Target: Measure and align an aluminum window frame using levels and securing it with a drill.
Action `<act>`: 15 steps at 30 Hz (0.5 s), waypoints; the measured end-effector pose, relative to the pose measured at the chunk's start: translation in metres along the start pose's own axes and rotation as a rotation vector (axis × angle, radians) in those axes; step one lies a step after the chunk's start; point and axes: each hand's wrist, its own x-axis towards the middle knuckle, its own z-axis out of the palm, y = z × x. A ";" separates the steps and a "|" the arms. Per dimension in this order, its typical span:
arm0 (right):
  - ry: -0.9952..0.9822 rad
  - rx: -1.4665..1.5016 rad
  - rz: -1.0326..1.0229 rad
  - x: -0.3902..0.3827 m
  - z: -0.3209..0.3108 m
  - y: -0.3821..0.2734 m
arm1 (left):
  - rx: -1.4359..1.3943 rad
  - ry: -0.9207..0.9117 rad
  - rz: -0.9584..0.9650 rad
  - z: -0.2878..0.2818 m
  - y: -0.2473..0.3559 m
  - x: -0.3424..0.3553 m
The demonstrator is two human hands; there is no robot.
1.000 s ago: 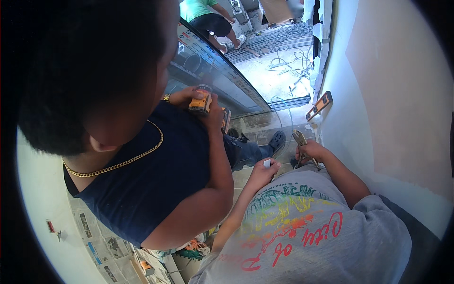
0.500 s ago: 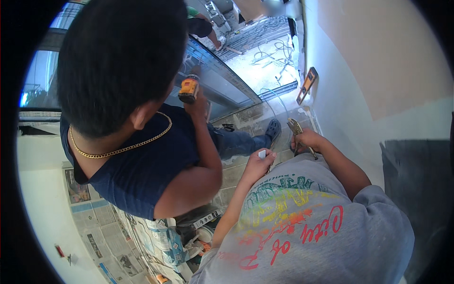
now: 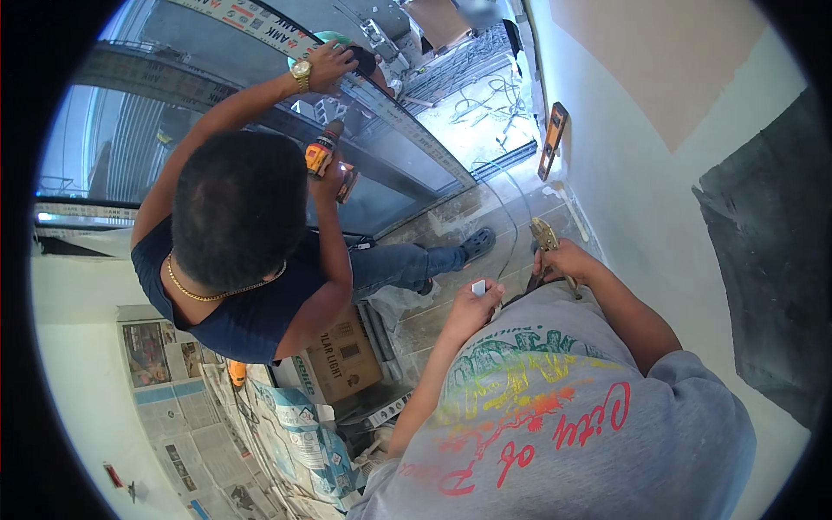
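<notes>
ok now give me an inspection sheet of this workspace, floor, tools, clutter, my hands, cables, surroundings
Surface: tiled floor, pale smears in places.
Tools: locking pliers; small white item, kind unclear; drill, held by a co-worker; orange level, leaning at the wall.
Clutter: cardboard box, newspaper sheets, blue-and-white packaging.
Hands: left hand closed on the small white item; right hand gripping the locking pliers.
Cables: thin cord near the right hand; tangled cables beyond the doorway.
Surroundings: the co-worker reaching up to a glazed frame; second person beyond it, mostly hidden.
</notes>
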 end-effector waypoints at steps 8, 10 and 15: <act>-0.090 -0.146 0.009 0.020 0.053 -0.008 | -0.069 0.067 0.034 -0.048 -0.021 -0.023; -0.115 -0.134 0.010 0.039 0.065 -0.010 | -0.124 0.089 0.041 -0.065 -0.019 -0.022; -0.164 -0.157 0.033 0.078 0.090 -0.030 | -0.105 0.161 0.035 -0.102 -0.015 -0.010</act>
